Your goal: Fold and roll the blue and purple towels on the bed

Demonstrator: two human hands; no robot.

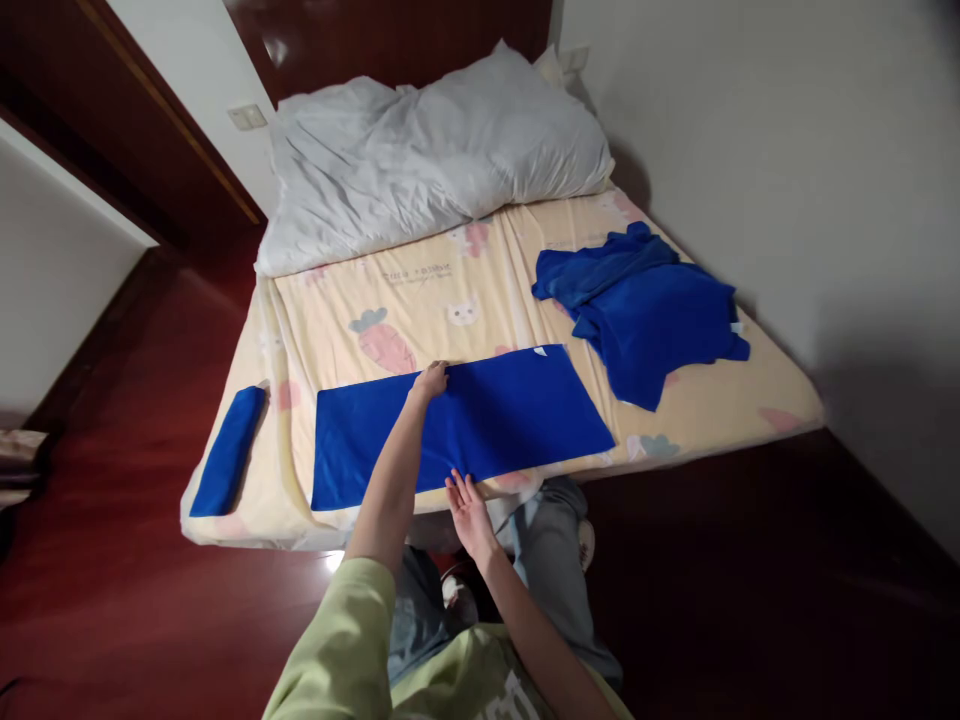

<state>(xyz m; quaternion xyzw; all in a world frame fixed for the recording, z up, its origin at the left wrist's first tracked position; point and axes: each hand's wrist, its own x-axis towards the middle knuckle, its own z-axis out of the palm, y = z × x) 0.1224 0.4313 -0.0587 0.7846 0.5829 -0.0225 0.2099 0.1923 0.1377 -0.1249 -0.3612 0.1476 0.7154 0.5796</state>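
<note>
A blue towel (517, 410) lies spread flat as a long rectangle along the front of the bed, with a small white tag at its far right corner. My left hand (433, 380) reaches across it to the far edge near the middle, fingers curled in on the cloth there. At the near edge, my right hand (471, 515) is open with the palm turned up, its fingertips by the towel's border. Left of the towel rests a narrow folded blue towel (231, 450). To the right is a crumpled heap of blue towels (660, 310).
The bed (427, 300) has a pale yellow sheet printed with carrots and cats. A large white quilt or pillow (442, 150) is bunched against the dark headboard (405, 35). A wall (780, 180) runs along the right side, and dark red floor (112, 580) surrounds the bed's front.
</note>
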